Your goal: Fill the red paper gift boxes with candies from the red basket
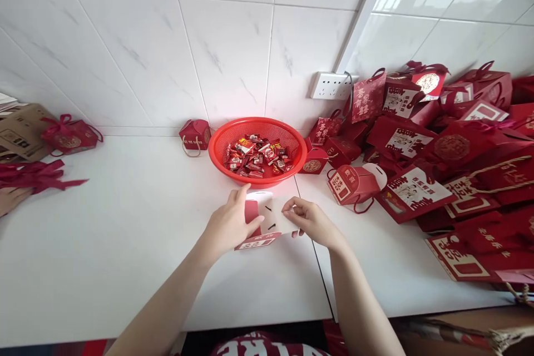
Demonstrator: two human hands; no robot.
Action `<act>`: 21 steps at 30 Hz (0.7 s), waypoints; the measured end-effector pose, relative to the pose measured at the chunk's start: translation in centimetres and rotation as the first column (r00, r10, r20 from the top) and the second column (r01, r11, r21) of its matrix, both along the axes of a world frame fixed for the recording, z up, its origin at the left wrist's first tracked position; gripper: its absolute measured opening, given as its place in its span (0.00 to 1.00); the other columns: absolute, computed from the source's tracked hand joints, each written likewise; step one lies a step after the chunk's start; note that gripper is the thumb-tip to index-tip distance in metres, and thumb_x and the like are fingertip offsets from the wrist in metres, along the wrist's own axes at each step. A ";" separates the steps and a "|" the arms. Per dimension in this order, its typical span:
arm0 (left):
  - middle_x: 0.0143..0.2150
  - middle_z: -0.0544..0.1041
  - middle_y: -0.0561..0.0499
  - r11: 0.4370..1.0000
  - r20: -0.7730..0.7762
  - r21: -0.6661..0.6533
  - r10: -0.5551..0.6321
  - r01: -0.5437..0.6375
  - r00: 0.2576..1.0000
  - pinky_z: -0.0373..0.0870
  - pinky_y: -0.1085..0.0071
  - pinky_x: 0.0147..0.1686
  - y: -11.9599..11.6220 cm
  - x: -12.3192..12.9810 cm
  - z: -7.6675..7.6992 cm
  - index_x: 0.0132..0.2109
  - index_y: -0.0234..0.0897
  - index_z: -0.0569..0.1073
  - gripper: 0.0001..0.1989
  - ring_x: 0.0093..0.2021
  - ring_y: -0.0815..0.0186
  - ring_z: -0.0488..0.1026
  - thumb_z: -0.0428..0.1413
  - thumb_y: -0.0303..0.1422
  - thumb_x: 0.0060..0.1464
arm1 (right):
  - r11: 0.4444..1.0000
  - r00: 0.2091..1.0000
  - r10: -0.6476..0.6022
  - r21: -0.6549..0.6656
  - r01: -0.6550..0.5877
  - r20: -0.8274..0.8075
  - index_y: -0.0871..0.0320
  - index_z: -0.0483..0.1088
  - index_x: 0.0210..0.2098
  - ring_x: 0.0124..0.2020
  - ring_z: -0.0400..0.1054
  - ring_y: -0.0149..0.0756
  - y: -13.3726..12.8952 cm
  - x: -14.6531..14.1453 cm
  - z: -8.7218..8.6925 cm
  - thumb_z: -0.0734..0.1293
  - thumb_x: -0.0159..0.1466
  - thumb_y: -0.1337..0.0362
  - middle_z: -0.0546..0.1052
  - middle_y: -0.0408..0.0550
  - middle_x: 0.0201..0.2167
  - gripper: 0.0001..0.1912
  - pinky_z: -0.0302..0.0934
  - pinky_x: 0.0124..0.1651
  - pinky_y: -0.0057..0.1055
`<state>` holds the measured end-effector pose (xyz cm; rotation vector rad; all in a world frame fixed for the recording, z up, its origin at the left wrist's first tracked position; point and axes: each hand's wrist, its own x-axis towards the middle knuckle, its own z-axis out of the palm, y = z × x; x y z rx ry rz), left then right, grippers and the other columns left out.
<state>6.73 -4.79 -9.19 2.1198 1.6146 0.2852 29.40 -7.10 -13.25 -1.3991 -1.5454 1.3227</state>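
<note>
A red candy box [257, 238] with a white inside lies partly unfolded on the table. Two dark slits or cord ends show on its white inner face. My left hand [227, 222] holds the box's left side, thumb over the wall and index finger stretched along the back edge. On the right, the bent fingers of my right hand [311, 221] pinch the edge of a white flap; the fingertips are partly hidden. Just behind the box stands a red plastic basket [217, 162] with wrapped candies [256, 157] in it.
One small red box [194, 134] stands left of the basket. Many finished red boxes [403, 142] pile up at right, below a white power strip [332, 86]. At far left are a ribboned box [70, 134], a cardboard box [23, 130] and another person's hand [12, 199] near ribbons [37, 176].
</note>
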 end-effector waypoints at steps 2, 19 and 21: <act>0.67 0.59 0.41 0.998 0.054 -0.056 0.012 -0.009 0.998 0.68 0.64 0.40 -0.3 -0.2 -0.3 0.70 0.47 0.45 0.44 0.51 0.50 0.74 0.54 0.55 0.53 | 0.999 0.999 -0.032 0.016 0.032 -0.011 0.55 0.62 0.35 0.20 0.63 0.28 0.1 -0.2 -0.9 0.65 0.63 0.48 0.60 0.34 0.22 0.17 0.64 0.23 0.27; 0.55 0.73 0.44 0.944 0.629 -0.329 0.207 0.015 0.749 0.73 0.69 0.35 0.1 -2.0 -2.3 0.60 0.41 0.60 0.22 0.43 0.60 0.76 0.48 0.40 0.61 | 0.989 0.958 -0.114 0.057 0.133 -0.264 0.55 0.59 0.31 0.25 0.59 0.29 -0.4 -1.0 -2.4 0.70 0.61 0.48 0.60 0.38 0.27 0.20 0.70 0.27 0.30; 0.45 0.76 0.48 0.914 0.710 -0.405 0.319 -0.006 0.628 0.70 0.72 0.27 0.1 -2.7 -3.4 0.53 0.39 0.64 0.17 0.33 0.64 0.75 0.51 0.40 0.59 | 0.975 0.953 -0.217 0.006 0.224 -0.209 0.53 0.55 0.31 0.22 0.58 0.28 0.0 -0.2 -3.1 0.70 0.60 0.46 0.58 0.35 0.24 0.23 0.68 0.24 0.30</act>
